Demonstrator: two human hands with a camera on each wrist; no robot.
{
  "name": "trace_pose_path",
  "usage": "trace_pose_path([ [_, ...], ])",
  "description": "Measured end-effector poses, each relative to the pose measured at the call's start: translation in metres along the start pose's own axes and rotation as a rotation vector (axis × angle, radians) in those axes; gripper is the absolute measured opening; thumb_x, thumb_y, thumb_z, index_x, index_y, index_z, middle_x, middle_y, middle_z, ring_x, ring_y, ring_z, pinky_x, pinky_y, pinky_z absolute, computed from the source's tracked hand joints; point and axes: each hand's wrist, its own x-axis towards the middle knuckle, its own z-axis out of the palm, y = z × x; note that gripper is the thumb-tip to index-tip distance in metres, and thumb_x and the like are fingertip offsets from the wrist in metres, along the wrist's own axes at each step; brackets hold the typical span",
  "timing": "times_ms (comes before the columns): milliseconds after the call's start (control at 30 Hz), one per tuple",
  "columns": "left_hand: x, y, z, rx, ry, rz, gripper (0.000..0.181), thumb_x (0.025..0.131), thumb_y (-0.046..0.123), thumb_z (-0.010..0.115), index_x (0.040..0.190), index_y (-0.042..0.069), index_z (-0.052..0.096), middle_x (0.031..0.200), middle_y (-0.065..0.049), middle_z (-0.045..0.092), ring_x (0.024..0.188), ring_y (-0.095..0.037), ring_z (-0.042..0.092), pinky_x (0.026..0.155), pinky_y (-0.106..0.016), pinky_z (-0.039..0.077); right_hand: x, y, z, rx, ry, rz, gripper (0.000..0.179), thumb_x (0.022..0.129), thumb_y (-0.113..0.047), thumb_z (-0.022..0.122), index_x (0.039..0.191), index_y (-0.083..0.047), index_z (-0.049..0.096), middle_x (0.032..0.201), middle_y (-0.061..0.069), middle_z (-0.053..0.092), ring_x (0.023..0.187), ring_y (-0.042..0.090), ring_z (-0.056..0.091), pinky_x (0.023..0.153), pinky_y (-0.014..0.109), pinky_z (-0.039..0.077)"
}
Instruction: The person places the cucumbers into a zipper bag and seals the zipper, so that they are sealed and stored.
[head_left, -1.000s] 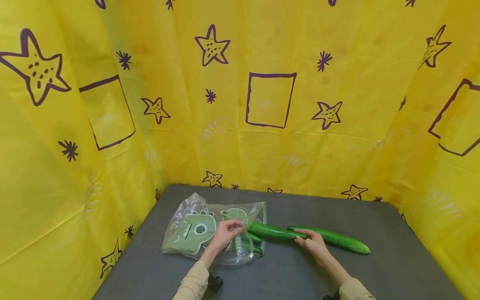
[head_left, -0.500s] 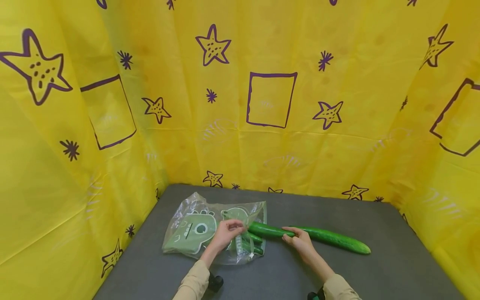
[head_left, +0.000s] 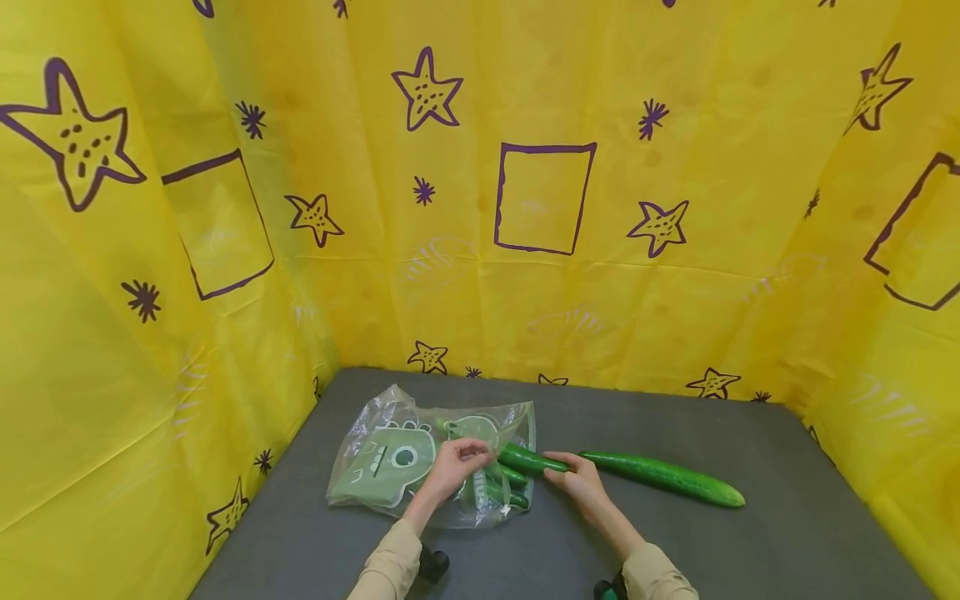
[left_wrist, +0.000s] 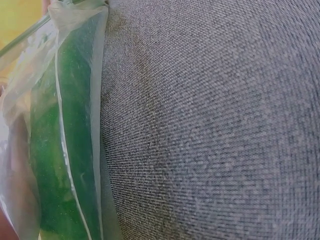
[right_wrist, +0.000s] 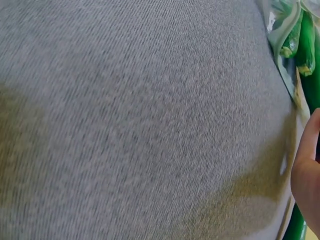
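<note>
A clear plastic bag (head_left: 393, 475) with green cartoon prints lies on the left of the table, its mouth facing right. My left hand (head_left: 456, 467) pinches the upper film near that mouth. Partly inside the bag is a cucumber (head_left: 534, 461); my right hand (head_left: 577, 481) grips its outer end between thumb and fingers. Below it, other cucumbers (head_left: 504, 498) lie within the bag, and their ends (right_wrist: 305, 55) show at the mouth in the right wrist view. Through film in the left wrist view, a cucumber (left_wrist: 75, 125) appears close up.
One more cucumber (head_left: 667, 478) rests on the grey tabletop (head_left: 757, 550), right of my right hand. Yellow curtain walls (head_left: 540, 317) with star drawings enclose the table at the back and both sides.
My right hand has moved left, sliding the cucumber further into the bag, so less of it sticks out. The left hand and the cucumber on the right have stayed in place.
</note>
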Motion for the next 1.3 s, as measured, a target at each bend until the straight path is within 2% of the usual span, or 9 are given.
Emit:
trace_pose_path([
  [100, -0.004, 0.010, 0.001, 0.022, 0.001, 0.011, 0.018, 0.088, 0.000, 0.061, 0.100, -0.013, 0.064, 0.101, -0.030, 0.067, 0.091, -0.022, 0.071, 0.075, -0.024, 0.055, 0.002, 0.001, 0.004, -0.021, 0.004, -0.005, 0.034, 0.079, 0.000, 0.069, 0.112, 0.005, 0.066, 0.117, 0.021, 0.063, 0.084, 0.010, 0.057, 0.071, 0.020, 0.048],
  [167, -0.004, 0.011, 0.001, 0.021, 0.001, 0.009, 0.018, 0.088, -0.001, 0.061, 0.100, -0.014, 0.064, 0.101, -0.031, 0.067, 0.091, -0.021, 0.071, 0.075, -0.022, 0.055, 0.004, 0.000, 0.006, -0.037, 0.000, -0.010, 0.034, 0.078, 0.000, 0.069, 0.112, 0.004, 0.067, 0.117, 0.021, 0.064, 0.087, 0.011, 0.057, 0.072, 0.020, 0.048],
  [267, -0.001, 0.003, 0.002, 0.028, 0.012, 0.017, 0.018, 0.088, -0.002, 0.060, 0.100, -0.015, 0.063, 0.101, -0.032, 0.067, 0.091, -0.022, 0.071, 0.075, -0.022, 0.055, 0.006, 0.000, 0.010, -0.054, -0.014, -0.034, 0.034, 0.078, 0.000, 0.068, 0.112, 0.004, 0.067, 0.115, 0.022, 0.065, 0.090, 0.013, 0.058, 0.074, 0.021, 0.048],
  [433, 0.006, -0.016, 0.001, 0.016, 0.019, 0.017, 0.020, 0.089, 0.000, 0.061, 0.102, -0.015, 0.063, 0.103, -0.031, 0.066, 0.094, -0.027, 0.070, 0.077, -0.021, 0.054, 0.008, -0.001, 0.015, -0.042, -0.014, -0.028, 0.033, 0.079, 0.000, 0.067, 0.112, 0.004, 0.067, 0.116, 0.022, 0.065, 0.092, 0.016, 0.059, 0.074, 0.021, 0.048],
  [567, 0.007, -0.019, 0.003, 0.019, 0.024, 0.008, 0.022, 0.089, 0.003, 0.063, 0.103, -0.013, 0.064, 0.104, -0.030, 0.067, 0.095, -0.027, 0.069, 0.077, -0.020, 0.054, 0.009, -0.003, 0.020, -0.052, -0.014, -0.042, 0.033, 0.080, 0.000, 0.067, 0.113, 0.004, 0.066, 0.117, 0.023, 0.064, 0.096, 0.020, 0.059, 0.076, 0.022, 0.048],
  [700, 0.006, -0.014, 0.003, 0.025, 0.039, 0.004, 0.019, 0.088, 0.001, 0.063, 0.101, -0.013, 0.065, 0.102, -0.030, 0.067, 0.094, -0.026, 0.070, 0.076, -0.020, 0.054, 0.010, -0.004, 0.026, -0.055, -0.022, -0.058, 0.033, 0.081, -0.001, 0.067, 0.113, 0.005, 0.066, 0.116, 0.024, 0.064, 0.097, 0.021, 0.059, 0.076, 0.023, 0.047],
  [900, -0.001, 0.007, 0.002, 0.007, 0.017, -0.005, 0.018, 0.087, -0.003, 0.061, 0.101, -0.015, 0.064, 0.102, -0.033, 0.066, 0.097, -0.039, 0.067, 0.076, -0.019, 0.054, 0.012, -0.002, 0.033, -0.049, -0.016, -0.070, 0.032, 0.081, 0.000, 0.066, 0.113, 0.006, 0.065, 0.115, 0.024, 0.064, 0.097, 0.021, 0.059, 0.077, 0.023, 0.048],
  [1000, -0.003, 0.015, 0.002, 0.005, 0.006, -0.003, 0.018, 0.088, -0.003, 0.061, 0.101, -0.015, 0.063, 0.103, -0.033, 0.066, 0.098, -0.040, 0.066, 0.077, -0.019, 0.054, 0.014, -0.002, 0.036, -0.055, -0.012, -0.081, 0.032, 0.081, 0.001, 0.066, 0.113, 0.005, 0.066, 0.115, 0.024, 0.064, 0.101, 0.025, 0.059, 0.078, 0.024, 0.049],
  [1300, -0.004, 0.014, 0.002, 0.015, -0.005, -0.016, 0.019, 0.089, -0.002, 0.060, 0.103, -0.014, 0.063, 0.103, -0.032, 0.066, 0.100, -0.041, 0.065, 0.079, -0.022, 0.055, 0.018, -0.002, 0.047, -0.044, 0.011, -0.080, 0.031, 0.081, 0.002, 0.066, 0.112, 0.004, 0.066, 0.118, 0.026, 0.063, 0.104, 0.028, 0.059, 0.077, 0.024, 0.049],
])
